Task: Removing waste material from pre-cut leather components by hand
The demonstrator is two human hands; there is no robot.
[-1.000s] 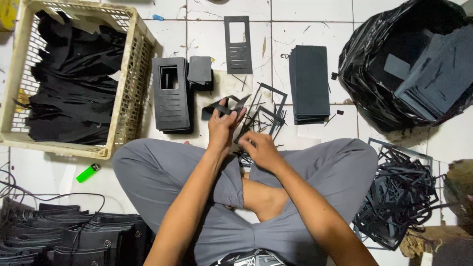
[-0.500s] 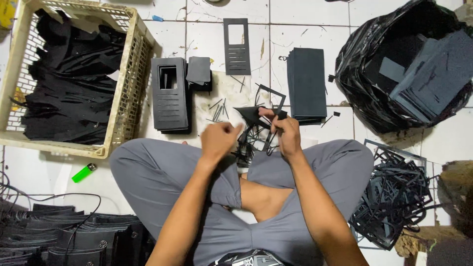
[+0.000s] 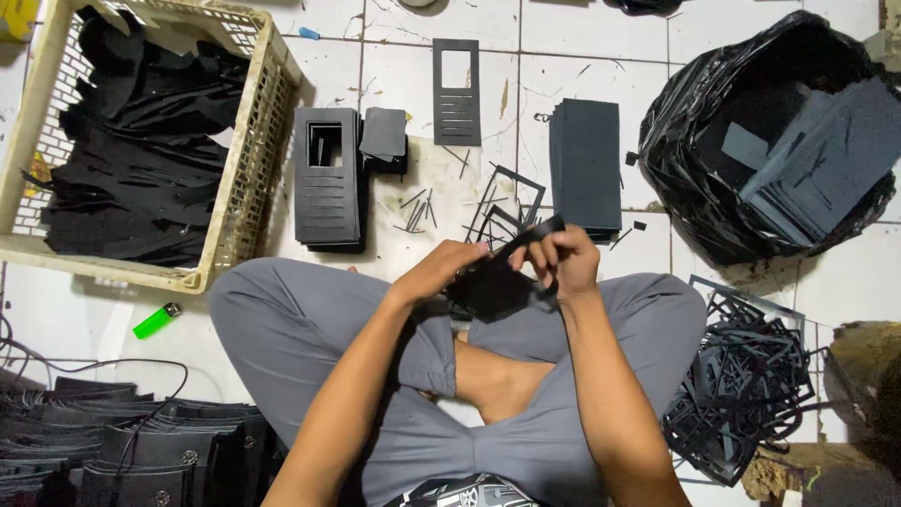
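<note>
1. The person is sitting cross-legged on the white tiled floor (image 3: 582,94), both hands meeting over the knees at the centre of the frame.
2. The left hand (image 3: 441,270) is curling its fingers around the left edge of a black die-cut sheet (image 3: 493,286), thumb and fingers pressed onto it.
3. The right hand (image 3: 563,258) is pinching a narrow black strip (image 3: 530,235) at the sheet's upper edge, fingertips bunched tightly together; it looks to be pulling waste away from the sheet, though I cannot tell how much remains attached.
4. Judging by the piles, a good share of the work appears done: a stack of cut panels (image 3: 326,178) with slots and a window is lying at upper centre-left, with a single panel (image 3: 456,91) lying above it.
5. Stripped frames and offcuts (image 3: 741,385) are heaping at the lower right, with a few more frames (image 3: 507,202) and slivers just above the hands.
6. The yellow crate (image 3: 253,141) at upper left is holding many black pieces.
7. Work seems to remain: a stack of plain dark sheets (image 3: 587,164) is waiting at upper centre-right, and the black bag (image 3: 694,169) at upper right is holding more grey-black sheets.
8. A green lighter (image 3: 156,320) is lying at left, and black bundled goods (image 3: 141,451) are filling the lower left corner.
</note>
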